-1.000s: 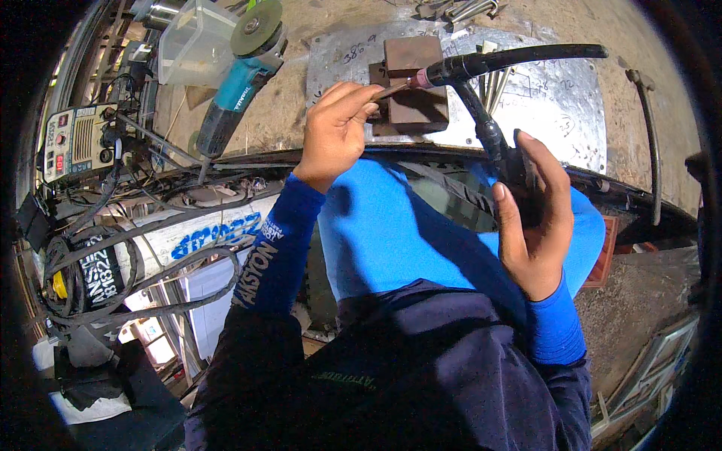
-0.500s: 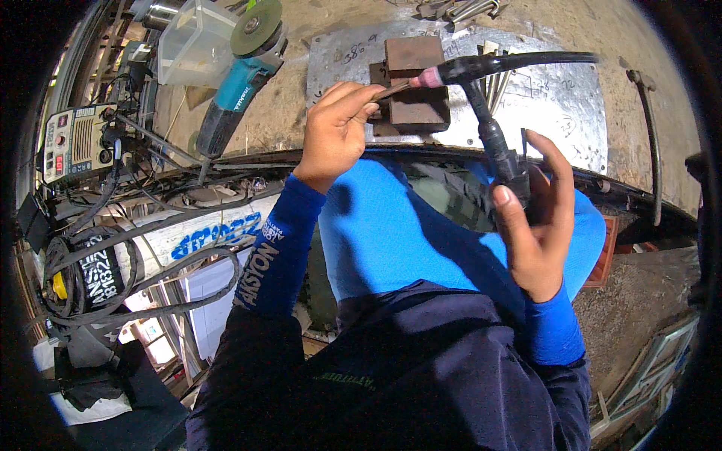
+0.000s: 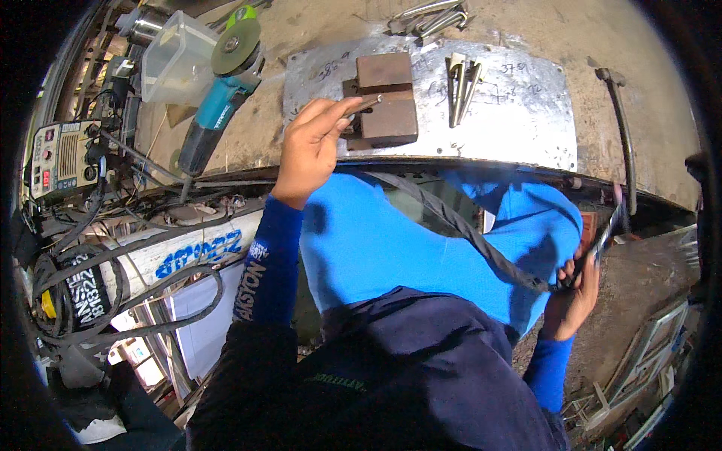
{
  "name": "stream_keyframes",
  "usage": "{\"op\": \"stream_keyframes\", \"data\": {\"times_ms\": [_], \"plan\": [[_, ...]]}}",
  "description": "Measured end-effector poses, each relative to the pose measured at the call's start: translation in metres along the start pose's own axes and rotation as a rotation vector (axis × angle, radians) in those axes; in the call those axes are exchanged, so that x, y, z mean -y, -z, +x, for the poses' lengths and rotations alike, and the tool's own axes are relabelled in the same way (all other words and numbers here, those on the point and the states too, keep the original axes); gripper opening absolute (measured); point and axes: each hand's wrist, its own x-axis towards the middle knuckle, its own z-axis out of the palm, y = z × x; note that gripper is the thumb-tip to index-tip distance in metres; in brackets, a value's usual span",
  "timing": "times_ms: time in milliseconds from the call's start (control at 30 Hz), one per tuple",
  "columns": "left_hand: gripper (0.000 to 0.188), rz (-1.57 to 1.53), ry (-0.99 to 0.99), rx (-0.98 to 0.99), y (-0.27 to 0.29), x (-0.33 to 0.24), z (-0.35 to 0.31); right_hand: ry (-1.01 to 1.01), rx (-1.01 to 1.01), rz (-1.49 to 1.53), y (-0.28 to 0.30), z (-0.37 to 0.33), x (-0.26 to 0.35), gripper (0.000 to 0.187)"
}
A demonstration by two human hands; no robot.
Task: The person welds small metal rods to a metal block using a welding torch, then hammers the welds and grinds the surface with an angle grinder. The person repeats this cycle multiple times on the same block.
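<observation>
My left hand (image 3: 310,146) is closed on a short metal rod (image 3: 367,107), pinched between thumb and fingers. The rod's free end reaches over the nearer of two brown metal blocks (image 3: 392,120). The farther block (image 3: 384,72) sits just behind it, and both rest on a grey metal plate (image 3: 519,124). Beside my right knee, my right hand (image 3: 573,302) is closed around a black welding torch (image 3: 604,239), its pink cup pointing away from me. A dark sleeved cable (image 3: 481,244) runs from that hand across my lap toward the bench edge.
Several bent metal rods (image 3: 459,90) lie on the plate, with more rods (image 3: 432,19) behind. An angle grinder (image 3: 216,120) and a clear plastic bin (image 3: 178,64) stand left. A long metal bar (image 3: 620,139) lies right. A welding machine (image 3: 64,159) and white cylinder (image 3: 199,248) are at left.
My right hand has carried the torch from over the blocks down and right, beside my knee. My left hand still grips the rod at the blocks. The whole view has shifted slightly.
</observation>
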Motion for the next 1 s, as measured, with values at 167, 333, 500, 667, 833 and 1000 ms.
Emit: {"op": "stream_keyframes", "data": {"times_ms": [167,333,500,667,833,1000], "plan": [[0.034,0.024,0.014,-0.028,-0.005,-0.009,0.002,-0.354,-0.275,-0.099,0.168,-0.018,-0.058,0.024],[0.026,0.047,0.044,-0.113,-0.009,-0.002,-0.005,-0.711,-0.085,-0.605,0.229,-0.009,-0.105,0.056],[0.020,0.066,-0.026,-0.058,0.007,-0.010,-0.005,0.336,0.065,-1.317,0.139,0.062,-0.008,0.035],[0.022,-0.399,0.252,-0.018,0.013,-0.028,-0.014,1.169,-0.165,-1.336,0.002,0.176,0.057,0.030],[0.027,-0.151,0.216,0.038,0.033,-0.023,-0.028,0.848,-0.188,-1.719,-0.081,0.271,0.066,0.047],[0.031,-0.002,0.296,-0.017,0.034,-0.034,-0.019,0.854,0.006,-1.501,-0.068,0.336,0.073,0.042]]}}
